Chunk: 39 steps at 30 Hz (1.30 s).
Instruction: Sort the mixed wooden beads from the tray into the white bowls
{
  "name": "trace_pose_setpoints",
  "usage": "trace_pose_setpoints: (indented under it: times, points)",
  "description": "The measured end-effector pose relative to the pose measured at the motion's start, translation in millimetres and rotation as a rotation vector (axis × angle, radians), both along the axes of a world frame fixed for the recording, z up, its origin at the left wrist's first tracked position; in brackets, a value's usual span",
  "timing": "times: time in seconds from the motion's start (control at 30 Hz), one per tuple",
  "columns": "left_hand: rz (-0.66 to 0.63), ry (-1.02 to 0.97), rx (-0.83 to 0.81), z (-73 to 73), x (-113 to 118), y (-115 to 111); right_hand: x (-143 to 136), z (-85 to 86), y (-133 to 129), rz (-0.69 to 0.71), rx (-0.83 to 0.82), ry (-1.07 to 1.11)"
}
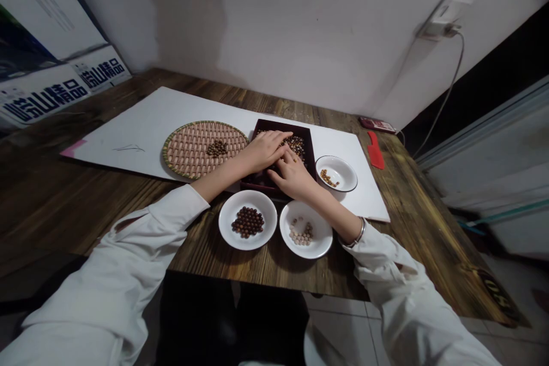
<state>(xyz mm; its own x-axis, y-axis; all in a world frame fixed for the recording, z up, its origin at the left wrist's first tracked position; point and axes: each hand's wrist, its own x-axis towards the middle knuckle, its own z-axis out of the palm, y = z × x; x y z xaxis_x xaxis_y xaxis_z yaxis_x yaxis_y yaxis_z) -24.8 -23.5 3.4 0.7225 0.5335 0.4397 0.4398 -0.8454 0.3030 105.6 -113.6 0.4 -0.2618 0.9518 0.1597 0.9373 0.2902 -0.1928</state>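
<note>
A dark red square box point(312, 154) holds many small mixed-colour beads point(298, 144). My left hand point(266, 150) reaches across the box from the left, palm down, its fingers stretched out over the beads. My right hand point(294, 174) is over the near right part of the box, its thumb apart from its fingers and its fingertips close under the left hand. No bead shows in either hand, though the palms are hidden. Left of the box, a round woven tray point(184, 151) carries a small pile of brown beads point(217, 148).
In front stand a white bowl point(226, 233) of dark brown beads and another white bowl point(323, 246) of pale beads. A third bowl point(349, 168) with yellowish beads is at right. Beyond lie a red scraper point(376, 154) and a phone point(377, 124). A white board point(137, 120) lies underneath.
</note>
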Motion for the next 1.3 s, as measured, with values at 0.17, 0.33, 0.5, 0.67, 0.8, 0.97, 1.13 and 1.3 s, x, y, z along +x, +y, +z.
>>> trace_pose_setpoints:
  times: [0.17, 0.33, 0.5, 0.67, 0.8, 0.97, 1.13, 1.3]
  points:
    - [0.083, 0.080, 0.011, -9.1, 1.8, 5.3, 0.4, -3.0, -0.5, -0.066, 0.024, 0.022]
    - [0.079, 0.094, 0.049, -13.7, 0.8, 8.8, 1.9, -6.6, 1.9, -0.141, 0.047, 0.059]
    - [0.077, 0.131, 0.046, -12.9, 0.6, 7.8, 1.8, -6.0, 2.1, -0.179, 0.048, 0.053]
    - [0.073, 0.171, 0.044, -12.4, 0.2, 6.3, 2.1, -4.2, 0.8, -0.259, 0.085, 0.041]
    - [0.060, 0.212, 0.076, -11.2, -1.1, 4.1, 3.0, -3.2, 1.0, -0.283, 0.110, 0.028]
    - [0.053, 0.248, 0.090, -8.3, -1.6, 1.9, 3.0, -1.6, 2.6, -0.306, 0.110, 0.013]
    - [0.050, 0.271, 0.090, -7.8, -1.7, 1.9, 3.3, -1.5, 4.8, -0.340, 0.133, 0.021]
    - [0.013, 0.270, 0.087, -6.4, -1.8, 1.8, 5.9, -5.5, 7.8, -0.332, 0.150, 0.080]
